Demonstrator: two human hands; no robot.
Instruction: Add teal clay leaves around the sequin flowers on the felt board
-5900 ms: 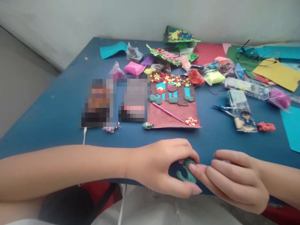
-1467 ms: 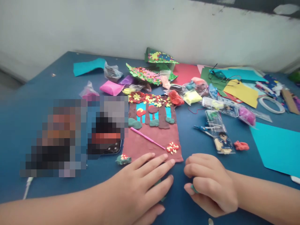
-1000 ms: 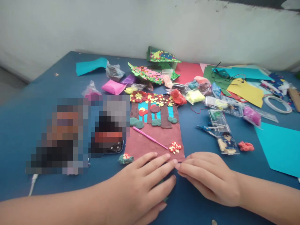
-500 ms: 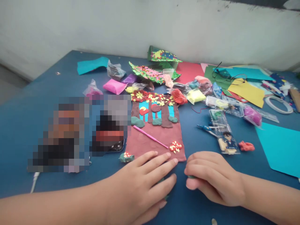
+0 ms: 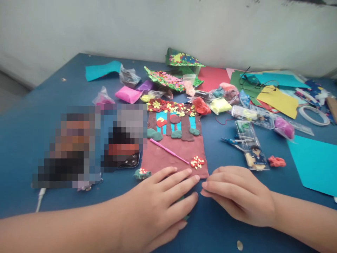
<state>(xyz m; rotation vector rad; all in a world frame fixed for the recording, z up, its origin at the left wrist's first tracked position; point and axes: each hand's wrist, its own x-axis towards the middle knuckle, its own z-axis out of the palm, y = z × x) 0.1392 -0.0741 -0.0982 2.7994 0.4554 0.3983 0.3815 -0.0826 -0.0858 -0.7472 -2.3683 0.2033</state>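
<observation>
My left hand (image 5: 160, 205) lies flat, palm down, fingers stretched out on the blue table (image 5: 39, 116). A sliver of green clay (image 5: 185, 218) shows under its little finger. My right hand (image 5: 237, 195) also lies flat, fingers together, and its tips almost touch the left fingertips. Whatever is under its palm is hidden. Just beyond both hands lies a brown clay picture (image 5: 175, 154) with tree trunks, a pink stick (image 5: 169, 151) and red-and-white mushrooms (image 5: 197, 162). A small green clay lump with a mushroom (image 5: 142, 173) sits left of it.
A blurred-out phone (image 5: 123, 140) and another blurred item lie to the left, with a white cable (image 5: 39, 200). Behind and right are several clay bags (image 5: 221, 104), coloured paper (image 5: 279, 100), a teal sheet (image 5: 313, 163), a plastic case (image 5: 251, 146), a red clay scrap (image 5: 276, 161) and a tape ring (image 5: 314, 115).
My right hand has gone from curled over a green clay bit to flat, sliding left until its fingertips meet the left hand's. The left hand has stayed flat in place.
</observation>
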